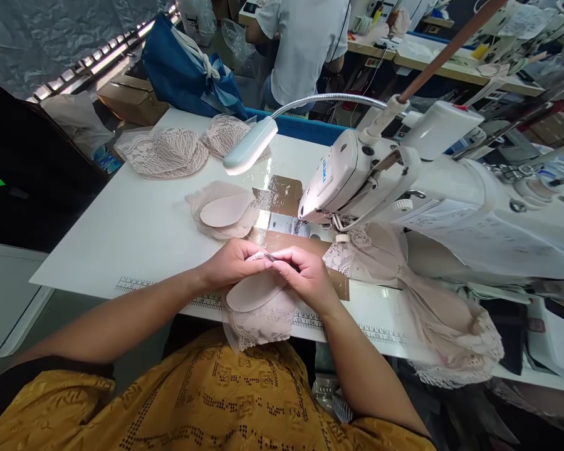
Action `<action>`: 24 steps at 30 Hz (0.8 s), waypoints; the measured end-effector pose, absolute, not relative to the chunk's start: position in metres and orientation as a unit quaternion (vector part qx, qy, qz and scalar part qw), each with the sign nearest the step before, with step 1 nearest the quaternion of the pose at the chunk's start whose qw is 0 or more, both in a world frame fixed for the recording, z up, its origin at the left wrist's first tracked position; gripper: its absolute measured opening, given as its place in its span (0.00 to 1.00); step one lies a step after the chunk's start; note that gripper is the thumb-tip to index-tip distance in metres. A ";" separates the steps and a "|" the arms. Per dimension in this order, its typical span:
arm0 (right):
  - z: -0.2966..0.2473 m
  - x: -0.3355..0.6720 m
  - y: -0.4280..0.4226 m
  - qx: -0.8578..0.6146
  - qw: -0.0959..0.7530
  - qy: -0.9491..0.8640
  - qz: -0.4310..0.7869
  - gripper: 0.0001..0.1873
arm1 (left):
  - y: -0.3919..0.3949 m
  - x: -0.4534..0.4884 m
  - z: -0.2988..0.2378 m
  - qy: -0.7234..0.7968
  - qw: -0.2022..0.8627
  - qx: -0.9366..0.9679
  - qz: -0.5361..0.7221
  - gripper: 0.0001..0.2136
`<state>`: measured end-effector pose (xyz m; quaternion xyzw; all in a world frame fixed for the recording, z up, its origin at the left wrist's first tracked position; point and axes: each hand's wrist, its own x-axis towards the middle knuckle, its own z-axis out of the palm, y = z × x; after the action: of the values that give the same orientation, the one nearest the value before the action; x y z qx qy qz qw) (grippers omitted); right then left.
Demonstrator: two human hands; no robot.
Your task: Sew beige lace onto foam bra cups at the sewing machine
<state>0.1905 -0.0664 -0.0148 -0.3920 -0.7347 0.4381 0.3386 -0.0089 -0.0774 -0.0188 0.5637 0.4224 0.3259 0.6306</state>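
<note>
In front of my body, a pale pink lace bra cup (258,297) hangs over the table's front edge, its smooth oval pad facing up and its lace below. My left hand (232,263) is closed, pinching the cup's upper lace edge between thumb and fingers. Close against it, my right hand (303,272) is closed around a small dark pointed metal tool (269,257), which looks like thread snips but is mostly hidden by the fingers. Its tip lies at the lace edge, between both hands. Just beyond them is the sewing machine's needle area (301,227).
Another padded cup (225,213) lies left of the white sewing machine (348,169). Lace cups (162,152) are piled farther back. Lace fabric (432,307) drapes over the table's right front edge. A lamp (251,147) hangs over the table (117,232). Behind it sits a person (305,50).
</note>
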 end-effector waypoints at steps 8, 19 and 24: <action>-0.020 0.191 -0.067 -0.413 0.328 -0.708 0.469 0.09 | -0.075 -0.009 -0.019 0.431 0.608 0.588 0.315 0.22; -0.019 0.197 -0.064 -0.387 0.307 -0.722 0.485 0.09 | -0.076 -0.016 -0.018 0.413 0.633 0.578 0.307 0.16; -0.016 0.188 -0.067 -0.389 0.315 -0.725 0.472 0.08 | -0.077 -0.010 -0.024 0.402 0.654 0.569 0.295 0.18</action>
<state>0.1875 -0.0674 -0.0163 -0.3894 -0.7254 0.4722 0.3151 -0.0103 -0.0775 -0.0241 0.5686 0.4022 0.2948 0.6543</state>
